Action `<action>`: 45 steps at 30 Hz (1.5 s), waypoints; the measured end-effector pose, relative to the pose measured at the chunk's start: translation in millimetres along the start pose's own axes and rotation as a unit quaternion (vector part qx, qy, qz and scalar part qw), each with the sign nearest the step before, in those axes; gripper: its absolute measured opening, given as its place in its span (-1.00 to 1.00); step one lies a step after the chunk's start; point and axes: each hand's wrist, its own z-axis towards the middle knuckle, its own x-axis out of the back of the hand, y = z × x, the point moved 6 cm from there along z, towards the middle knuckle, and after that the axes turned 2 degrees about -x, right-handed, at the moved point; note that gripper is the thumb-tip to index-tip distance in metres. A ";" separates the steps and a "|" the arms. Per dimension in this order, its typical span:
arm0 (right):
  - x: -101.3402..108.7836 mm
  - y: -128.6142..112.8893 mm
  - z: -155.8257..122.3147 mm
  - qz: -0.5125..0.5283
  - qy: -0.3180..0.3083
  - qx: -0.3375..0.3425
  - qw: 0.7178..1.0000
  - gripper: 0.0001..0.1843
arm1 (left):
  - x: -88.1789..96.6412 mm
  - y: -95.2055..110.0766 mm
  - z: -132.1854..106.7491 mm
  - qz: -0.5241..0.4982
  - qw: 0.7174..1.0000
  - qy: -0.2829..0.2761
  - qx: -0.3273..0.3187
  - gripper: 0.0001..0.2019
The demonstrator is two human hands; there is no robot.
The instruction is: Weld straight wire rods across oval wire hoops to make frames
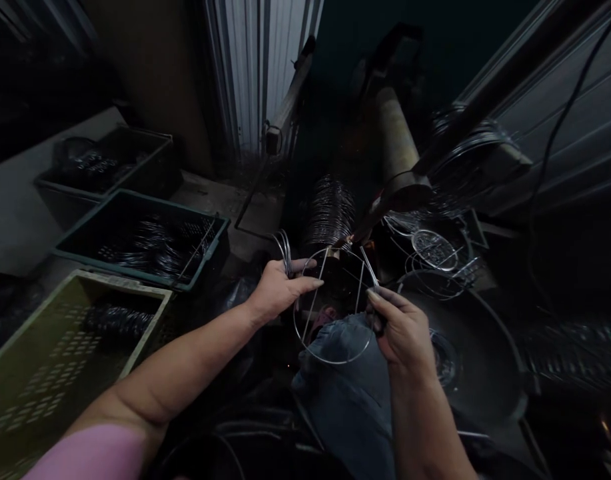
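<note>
A thin metal wire ring [334, 363] with cross rods stands above my denim-covered lap, its top at the machine's tip. My left hand [280, 287] is at the ring's left side, with several curved wire pieces [284, 248] held in its palm. Its thumb and forefinger reach toward the ring; whether they touch it I cannot tell. At the ring's right side, my right hand [400, 320] is closed on a few short straight metal rods [369, 267] that point up and left. Its lower fingers are dark and partly hidden.
On the left are a yellow crate [85, 283], a green crate [205, 267] and a dark bin [160, 143], each with wire parts. A machine arm [400, 143] extends ahead, beside a coil stack [332, 210]. A round basin [490, 353] and wire frames [435, 250] are at right.
</note>
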 end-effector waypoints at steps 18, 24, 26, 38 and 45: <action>18.5 -32.2 11.7 0.016 0.038 -0.007 0.999 -0.59 | -40.1 17.3 20.6 -0.058 0.997 -0.045 0.009 -0.65; 19.5 -33.6 9.8 -0.004 0.047 -0.006 0.999 -0.58 | -37.8 8.7 21.0 -0.060 0.996 -0.057 0.018 -0.69; 16.6 -31.5 13.0 0.009 0.051 0.012 0.999 -0.58 | -29.5 1.0 16.1 -0.056 0.997 -0.049 0.019 -0.66; 4.1 0.2 3.2 -0.204 0.074 0.142 0.966 -0.63 | 46.1 -30.4 -55.4 -0.147 0.986 -0.047 0.065 -0.49; -38.6 80.1 -43.3 -0.293 -0.115 0.069 0.947 -0.67 | 30.1 -22.5 -74.0 -0.270 0.945 -0.148 0.107 -0.56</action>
